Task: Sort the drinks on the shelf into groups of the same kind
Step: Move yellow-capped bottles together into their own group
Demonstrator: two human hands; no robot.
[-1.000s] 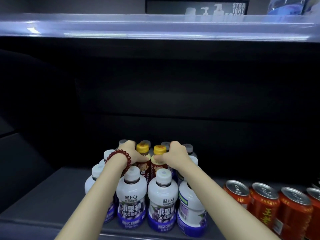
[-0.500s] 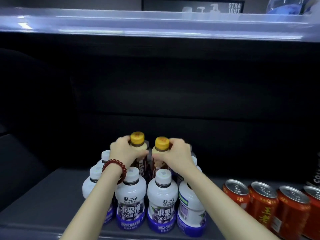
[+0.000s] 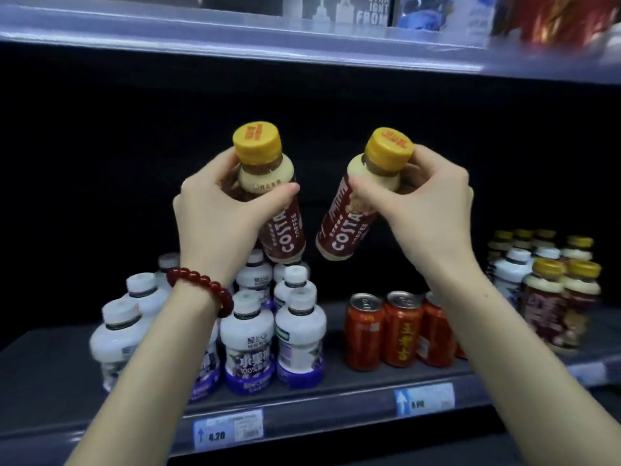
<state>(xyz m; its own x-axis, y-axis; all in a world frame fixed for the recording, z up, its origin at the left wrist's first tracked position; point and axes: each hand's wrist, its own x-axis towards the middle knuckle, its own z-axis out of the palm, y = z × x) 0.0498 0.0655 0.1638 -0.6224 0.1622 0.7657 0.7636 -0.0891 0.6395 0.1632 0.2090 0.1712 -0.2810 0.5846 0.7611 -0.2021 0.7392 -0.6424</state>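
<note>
Head view: both coffee bottles are now well clear of the shelf [image 3: 336,396], lifted high against the dark back wall; a second ago they stood deep among the white juice bottles [image 3: 247,334] with only their yellow caps showing. Left hand [image 3: 218,216] is clamped round the neck and shoulder of the left coffee bottle [image 3: 268,193], which is close to upright. Right hand [image 3: 426,203] is clamped the same way on the right coffee bottle [image 3: 359,203], tilted with its base swung left. The two bottles are near each other but apart.

The white cluster below is left as one kind (no yellow caps visible among it now). Red cans [image 3: 383,331] stand in a row just right of it.

Far right, a group of yellow-capped coffee bottles [image 3: 557,304] stands on the same shelf, with at least one white-capped bottle [image 3: 510,270] mixed in behind them.

Judgement: extraction done, carry begun. Likely destination is that right-hand coffee group, passing over the cans. The stray white bottle there probably needs moving left afterwards.
</note>
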